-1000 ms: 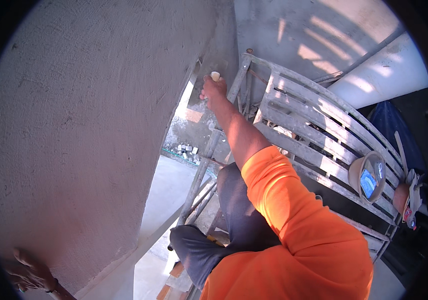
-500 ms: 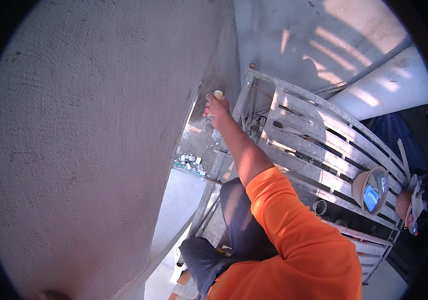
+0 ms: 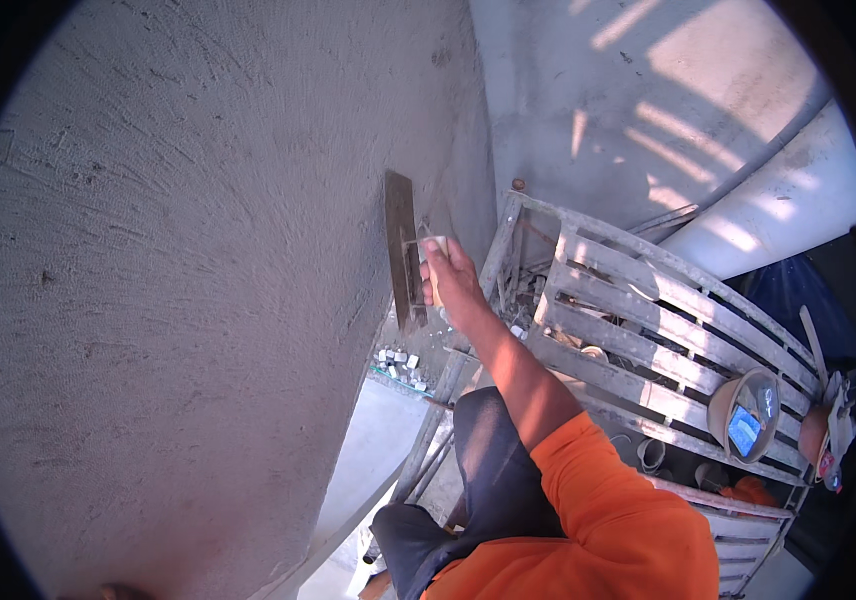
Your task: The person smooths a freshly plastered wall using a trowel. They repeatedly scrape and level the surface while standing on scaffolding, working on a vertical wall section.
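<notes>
My right hand (image 3: 453, 280), at the end of an orange sleeve, grips the pale handle of a flat metal trowel (image 3: 398, 250). The trowel's long blade stands nearly upright against or very near the rough grey plastered wall (image 3: 178, 280), by its right-hand edge. Only a sliver of my left hand (image 3: 120, 592) shows at the lower left rim, low against the same wall, its fingers hidden.
At right is a slatted, dusty scaffold platform (image 3: 638, 310) with a bowl (image 3: 723, 420) on it and a bucket (image 3: 651, 455) beneath. Small white blocks (image 3: 398, 365) lie below the wall's edge. A white cylinder (image 3: 778, 180) and blue sheeting (image 3: 793, 310) sit behind. My trousered legs are below.
The whole view has shifted, the scene sitting lower in the picture. The trowel's blade has come into sight above my right hand. My left hand has slipped almost out of view.
</notes>
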The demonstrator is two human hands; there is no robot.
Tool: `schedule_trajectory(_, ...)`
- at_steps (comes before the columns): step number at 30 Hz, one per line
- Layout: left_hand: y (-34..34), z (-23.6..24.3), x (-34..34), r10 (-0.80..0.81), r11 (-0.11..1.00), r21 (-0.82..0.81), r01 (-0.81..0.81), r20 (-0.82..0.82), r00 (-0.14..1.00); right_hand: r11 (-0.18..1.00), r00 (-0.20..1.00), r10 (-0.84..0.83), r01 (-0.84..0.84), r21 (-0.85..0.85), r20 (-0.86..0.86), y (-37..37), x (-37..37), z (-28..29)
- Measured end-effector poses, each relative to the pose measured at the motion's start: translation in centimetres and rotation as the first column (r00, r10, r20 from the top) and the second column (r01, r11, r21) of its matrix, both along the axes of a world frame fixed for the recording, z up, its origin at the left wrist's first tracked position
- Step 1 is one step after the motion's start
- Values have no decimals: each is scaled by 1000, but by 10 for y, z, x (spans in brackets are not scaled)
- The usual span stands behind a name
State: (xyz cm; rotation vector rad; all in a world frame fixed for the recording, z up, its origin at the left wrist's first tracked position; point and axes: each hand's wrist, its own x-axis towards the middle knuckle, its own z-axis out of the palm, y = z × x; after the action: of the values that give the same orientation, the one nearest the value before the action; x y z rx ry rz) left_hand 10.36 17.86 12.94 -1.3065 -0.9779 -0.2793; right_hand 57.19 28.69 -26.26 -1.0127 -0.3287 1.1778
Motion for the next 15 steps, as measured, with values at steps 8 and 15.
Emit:
schedule_trajectory(8,10,7,-34,30,986,159,-38,53,998,969,992,-98,76,-237,-82,98,152,-7)
schedule_trajectory(15,10,3,-16,11,996,85,-15,56,998,942,997,-7,-18,-336,-72,44,77,-32)
